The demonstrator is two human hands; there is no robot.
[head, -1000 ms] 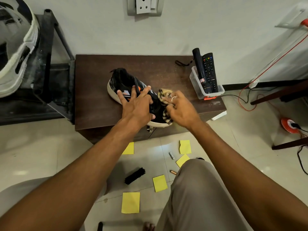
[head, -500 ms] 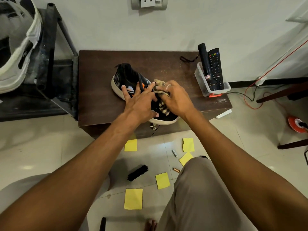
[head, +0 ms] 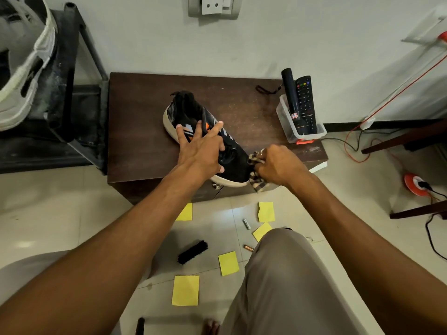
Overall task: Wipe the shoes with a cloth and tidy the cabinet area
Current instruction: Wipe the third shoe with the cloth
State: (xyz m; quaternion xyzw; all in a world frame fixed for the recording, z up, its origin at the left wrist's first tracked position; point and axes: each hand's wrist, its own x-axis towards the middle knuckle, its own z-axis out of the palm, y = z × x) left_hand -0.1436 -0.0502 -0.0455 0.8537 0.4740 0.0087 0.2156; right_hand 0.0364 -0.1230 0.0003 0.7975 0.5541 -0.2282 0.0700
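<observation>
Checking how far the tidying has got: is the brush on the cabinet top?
No, the brush lies on the floor among yellow notes, in front of the cabinet.

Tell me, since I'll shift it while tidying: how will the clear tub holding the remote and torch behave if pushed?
Likely top-heavy: the torch and remote rise well above the rim of the clear tub, so a high push may tip it. Its thin plastic probably slides easily. It sits by the right edge of the cabinet, so it could go over.
</observation>
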